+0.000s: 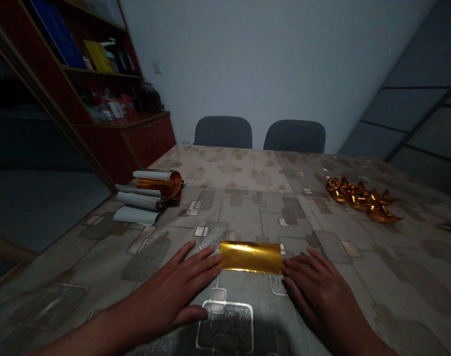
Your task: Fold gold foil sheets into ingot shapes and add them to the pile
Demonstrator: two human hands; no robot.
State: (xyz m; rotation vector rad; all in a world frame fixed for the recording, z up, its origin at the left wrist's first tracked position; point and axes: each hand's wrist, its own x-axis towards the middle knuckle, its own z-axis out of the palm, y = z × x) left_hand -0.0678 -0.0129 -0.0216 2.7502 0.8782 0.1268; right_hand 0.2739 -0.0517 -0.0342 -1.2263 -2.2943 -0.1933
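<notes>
A shiny gold foil paper (251, 257), a flat rectangle longer from side to side, lies on the patterned tablecloth (243, 212) in front of me. My left hand (173, 284) rests flat with fingers stretched out, its fingertips at the paper's left edge and the thumb apart. On the other side my right hand (321, 291) lies with its fingers extended, fingertips touching the right edge. Neither hand grips anything. Whether the paper is folded or a single layer, I cannot tell.
At the left lie curled stacks of gold and white paper (147, 198). Several folded gold foil pieces (360, 198) sit in a cluster at the right. Two grey chairs (223, 132) stand beyond the far table edge, and a red-brown cabinet (147, 138) is at the back left.
</notes>
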